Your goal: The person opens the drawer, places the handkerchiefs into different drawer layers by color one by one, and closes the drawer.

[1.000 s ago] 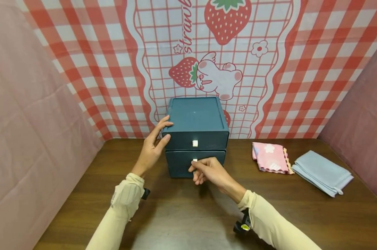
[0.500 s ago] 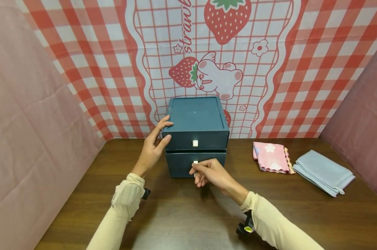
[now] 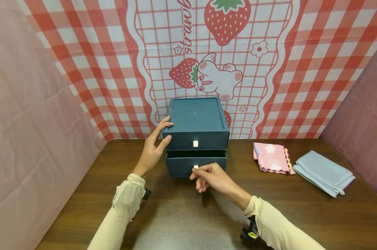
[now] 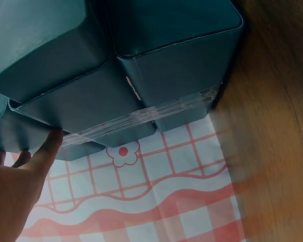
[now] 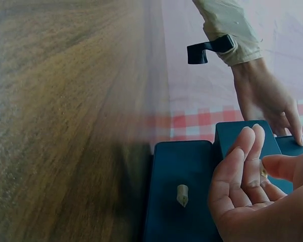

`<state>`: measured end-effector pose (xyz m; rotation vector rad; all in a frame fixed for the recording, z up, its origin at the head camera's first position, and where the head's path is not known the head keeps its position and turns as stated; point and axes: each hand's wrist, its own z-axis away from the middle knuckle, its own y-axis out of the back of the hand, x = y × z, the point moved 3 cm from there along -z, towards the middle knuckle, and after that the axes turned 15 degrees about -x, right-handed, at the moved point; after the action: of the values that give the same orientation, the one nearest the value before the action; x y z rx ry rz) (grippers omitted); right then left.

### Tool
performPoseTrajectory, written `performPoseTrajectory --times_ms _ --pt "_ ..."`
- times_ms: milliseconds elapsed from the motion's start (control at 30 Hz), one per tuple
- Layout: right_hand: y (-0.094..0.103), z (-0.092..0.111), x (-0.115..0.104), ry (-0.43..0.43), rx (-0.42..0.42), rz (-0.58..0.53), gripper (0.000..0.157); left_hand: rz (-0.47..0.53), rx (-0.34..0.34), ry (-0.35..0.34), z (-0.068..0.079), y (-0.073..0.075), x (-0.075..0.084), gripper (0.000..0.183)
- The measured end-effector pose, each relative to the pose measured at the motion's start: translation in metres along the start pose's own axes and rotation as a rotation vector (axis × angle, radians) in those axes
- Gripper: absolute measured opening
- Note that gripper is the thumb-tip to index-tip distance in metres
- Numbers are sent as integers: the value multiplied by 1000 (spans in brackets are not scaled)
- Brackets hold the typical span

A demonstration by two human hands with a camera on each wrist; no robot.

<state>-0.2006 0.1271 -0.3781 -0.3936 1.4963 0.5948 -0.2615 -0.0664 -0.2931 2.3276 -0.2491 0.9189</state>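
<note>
While the lower drawer [image 3: 181, 167] is sitting ajar just beyond the right hand [image 3: 214, 177], that hand is pinching its white knob [image 3: 196, 167]; the left hand [image 3: 151, 148], spread, is resting against the cabinet [image 3: 194, 116]. Risk: cabinet sliding, if pulling is overpowering bracing.

- Left hand [image 3: 151, 150] rests against the left edge of a dark teal cabinet [image 3: 194, 114].
- Right hand [image 3: 216, 178] pinches the white knob [image 3: 196, 167] of the lower drawer [image 3: 179, 167], which stands partway out.
- Upper drawer [image 3: 179, 141] is closed.
- Folded pink cloth [image 3: 272, 159] and light-blue cloth [image 3: 323, 172] lie side by side on the desk [image 3: 176, 218], right of the cabinet.
</note>
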Motion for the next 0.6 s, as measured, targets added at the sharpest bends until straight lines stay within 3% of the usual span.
performPoseTrajectory --times_ms 600 --pt "-12 12 -13 -19 -23 -35 32 -9 -3 0 1 0 0 38"
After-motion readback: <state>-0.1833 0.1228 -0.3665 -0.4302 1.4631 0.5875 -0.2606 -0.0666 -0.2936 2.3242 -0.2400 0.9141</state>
